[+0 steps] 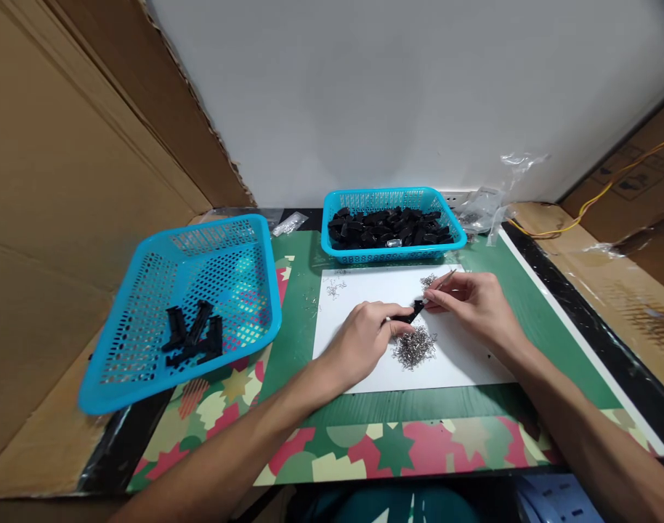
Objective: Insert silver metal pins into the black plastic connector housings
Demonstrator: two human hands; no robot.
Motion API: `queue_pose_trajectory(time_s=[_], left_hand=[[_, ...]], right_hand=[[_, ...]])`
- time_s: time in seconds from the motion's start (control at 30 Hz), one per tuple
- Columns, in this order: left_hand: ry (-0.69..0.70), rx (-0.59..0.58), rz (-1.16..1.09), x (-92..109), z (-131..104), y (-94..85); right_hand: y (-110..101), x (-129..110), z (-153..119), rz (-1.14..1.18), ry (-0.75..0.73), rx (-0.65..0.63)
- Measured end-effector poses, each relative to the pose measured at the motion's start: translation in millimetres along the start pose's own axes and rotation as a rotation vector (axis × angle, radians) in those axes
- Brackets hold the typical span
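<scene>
My left hand (367, 330) is closed around a small black plastic part (418, 311), held just above a white sheet (343, 363). At the part's far end, the fingertips of my right hand (468, 298) pinch a slim tool that looks like tweezers (449, 277). Its working tip is too small to make out. Below the fingers lies a heap of tiny metal pieces (415, 349), perhaps springs or clips. Smaller groups of them lie at the sheet's back left and behind my right fingers.
A blue basket (394, 253) full of black parts stands at the back. Another blue basket (147, 305), at the left, holds several black pieces (198, 327). Clear plastic bags (482, 207) lie at the back right. Cardboard (65, 181) walls the left side.
</scene>
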State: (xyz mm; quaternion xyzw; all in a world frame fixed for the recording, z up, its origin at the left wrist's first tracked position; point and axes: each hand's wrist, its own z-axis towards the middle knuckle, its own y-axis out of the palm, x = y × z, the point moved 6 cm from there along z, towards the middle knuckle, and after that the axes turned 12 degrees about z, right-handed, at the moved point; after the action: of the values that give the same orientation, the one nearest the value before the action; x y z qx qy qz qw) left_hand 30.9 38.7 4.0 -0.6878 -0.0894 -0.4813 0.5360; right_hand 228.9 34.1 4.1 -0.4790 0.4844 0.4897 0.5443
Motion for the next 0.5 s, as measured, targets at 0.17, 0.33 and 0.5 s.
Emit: queue_pose_trajectory(time_s=[0.17,0.33,0.5], left_hand=[[-0.038,-0.026,-0.121,-4,2,2.7],[-0.093,-0.057,-0.222,-4,5,0.9],[-0.069,-0.02,-0.195,1,7,-9.1]], right_hand=[[3,-3,-1,-0.108,-0.007,0.002],[11,-11,-1,-0.282,-0.117,0.031],[10,-15,-1,-0.118,-0.14,0.107]])
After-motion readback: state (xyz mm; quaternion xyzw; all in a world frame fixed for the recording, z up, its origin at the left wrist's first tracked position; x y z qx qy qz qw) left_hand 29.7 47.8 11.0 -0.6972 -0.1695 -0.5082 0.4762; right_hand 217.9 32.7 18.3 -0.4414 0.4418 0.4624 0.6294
